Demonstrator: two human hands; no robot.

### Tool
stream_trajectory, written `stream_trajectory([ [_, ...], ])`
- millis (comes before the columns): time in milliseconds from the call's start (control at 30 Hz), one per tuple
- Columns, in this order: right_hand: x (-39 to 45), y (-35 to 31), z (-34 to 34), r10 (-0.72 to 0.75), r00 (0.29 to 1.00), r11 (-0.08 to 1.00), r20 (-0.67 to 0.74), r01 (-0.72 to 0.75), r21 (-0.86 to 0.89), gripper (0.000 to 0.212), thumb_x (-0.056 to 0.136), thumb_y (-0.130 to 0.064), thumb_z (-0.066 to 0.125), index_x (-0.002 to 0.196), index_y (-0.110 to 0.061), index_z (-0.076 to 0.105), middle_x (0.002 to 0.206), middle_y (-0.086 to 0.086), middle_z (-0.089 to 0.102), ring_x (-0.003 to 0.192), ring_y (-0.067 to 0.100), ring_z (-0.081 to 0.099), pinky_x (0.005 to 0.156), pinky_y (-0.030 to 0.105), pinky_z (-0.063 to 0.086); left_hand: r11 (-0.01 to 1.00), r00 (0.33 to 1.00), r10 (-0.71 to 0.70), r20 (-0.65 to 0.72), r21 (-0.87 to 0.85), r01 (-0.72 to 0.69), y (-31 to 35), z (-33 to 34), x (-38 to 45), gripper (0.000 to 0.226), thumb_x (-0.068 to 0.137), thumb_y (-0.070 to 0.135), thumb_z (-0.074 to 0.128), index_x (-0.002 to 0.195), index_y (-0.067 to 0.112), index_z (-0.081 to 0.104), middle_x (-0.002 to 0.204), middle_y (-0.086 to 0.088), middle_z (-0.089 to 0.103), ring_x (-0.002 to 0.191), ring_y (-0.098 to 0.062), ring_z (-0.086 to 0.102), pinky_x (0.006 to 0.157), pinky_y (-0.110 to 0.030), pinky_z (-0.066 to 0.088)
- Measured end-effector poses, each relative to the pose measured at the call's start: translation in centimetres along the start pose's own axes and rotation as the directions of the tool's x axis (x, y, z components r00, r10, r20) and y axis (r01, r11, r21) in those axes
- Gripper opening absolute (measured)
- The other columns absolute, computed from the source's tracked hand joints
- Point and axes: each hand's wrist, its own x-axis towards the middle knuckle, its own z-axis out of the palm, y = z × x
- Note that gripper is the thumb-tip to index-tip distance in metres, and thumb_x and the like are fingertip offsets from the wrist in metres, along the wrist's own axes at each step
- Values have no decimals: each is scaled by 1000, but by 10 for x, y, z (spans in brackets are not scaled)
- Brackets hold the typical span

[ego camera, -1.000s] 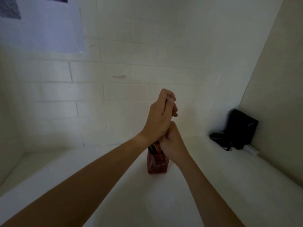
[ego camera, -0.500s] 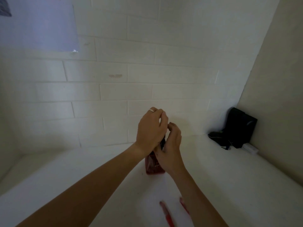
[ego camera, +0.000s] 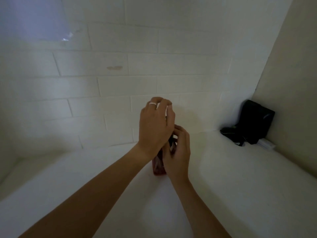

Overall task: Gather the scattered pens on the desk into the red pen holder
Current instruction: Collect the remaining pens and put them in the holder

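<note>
white worktop [ego camera: 240, 186], frame centre: my left hand [ego camera: 155, 126] has dropped onto red pen holder [ego camera: 158, 166]; right hand [ego camera: 178, 152] steadies it; both grips' contents hidden, pens likely seated.

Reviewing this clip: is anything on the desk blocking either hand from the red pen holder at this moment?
Nothing visible does. The left hand hovers over the top of the red pen holder and the right hand is against its right side. The only other item, a black object, sits far off in the right corner. Whether either hand holds a pen is hidden.
</note>
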Motion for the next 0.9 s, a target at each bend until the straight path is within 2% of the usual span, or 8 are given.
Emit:
stream_trajectory([
  [133, 4, 2, 2, -2, 1000, 1000, 1, 2, -18, 21, 94, -14, 62, 114, -10, 59, 127, 0, 53, 120, 14, 53, 99, 29, 49, 972, 966, -156, -204, -205, 114, -5, -2, 1, 27, 97, 18, 39, 96, 15, 65, 101, 4, 58, 90, -16, 58, 80, -44, 49],
  [233, 6, 1, 5, -2, 1000, 999, -1, 2, -47, 21, 96, -19, 54, 114, -8, 56, 121, 2, 53, 115, 16, 52, 99, 25, 46, 931, 959, -186, -214, -352, 102, 0, 3, 5, 25, 97, 9, 39, 89, 12, 63, 95, 2, 56, 85, -17, 57, 76, -44, 49],
  [433, 14, 0, 0, 33, 998, 986, 56, -24, -162, 29, 97, -31, 42, 119, -13, 50, 120, 0, 48, 109, 10, 46, 90, 3, 36, 931, 991, 9, -134, -361, -57, 10, 3, 5, 23, 93, 3, 41, 87, 8, 62, 89, 0, 58, 85, -19, 57, 75, -42, 48],
  [567, 14, 8, -8, 61, 986, 980, 154, -30, -195, 38, 95, -38, 44, 125, -14, 50, 124, -2, 47, 111, 8, 45, 90, 5, 38, 954, 971, 205, -122, -198, -226, 11, -11, -7, 21, 84, 3, 43, 86, 7, 63, 90, -3, 60, 85, -20, 56, 75, -40, 44],
  [667, 15, 7, -13, 8, 979, 966, 205, 46, -256, 37, 91, -34, 48, 121, -14, 52, 116, -4, 51, 103, 8, 50, 85, 15, 46, 936, 942, 332, -59, -107, -336, 17, -16, -15, 19, 80, 5, 47, 86, 6, 65, 92, -7, 62, 88, -24, 58, 79, -39, 43],
  [733, 17, 3, -13, -28, 976, 934, 217, 103, -342, 28, 91, -31, 48, 114, -16, 53, 105, -10, 50, 92, 4, 50, 81, 10, 44, 919, 923, 384, -39, -82, -386, 21, -19, -21, 15, 80, 4, 51, 86, 5, 66, 93, -10, 63, 89, -26, 59, 79, -40, 44],
  [800, 19, -3, -18, -19, 973, 887, 229, 122, -445, 39, 92, -42, 36, 117, -17, 53, 105, -15, 46, 92, -4, 44, 86, 0, 35, 901, 904, 427, -20, -70, -428, 28, -24, -27, 13, 83, 4, 54, 87, 3, 66, 94, -12, 63, 88, -28, 59, 78, -41, 45],
  [900, 23, -11, -47, -5, 973, 922, 231, 94, -376, 35, 88, -37, 42, 114, -15, 53, 110, -4, 54, 96, 4, 50, 87, 9, 40, 867, 867, 494, 59, -98, -488, 39, -36, -40, 13, 80, 1, 51, 84, 0, 63, 91, -15, 61, 82, -30, 56, 74, -41, 46],
])
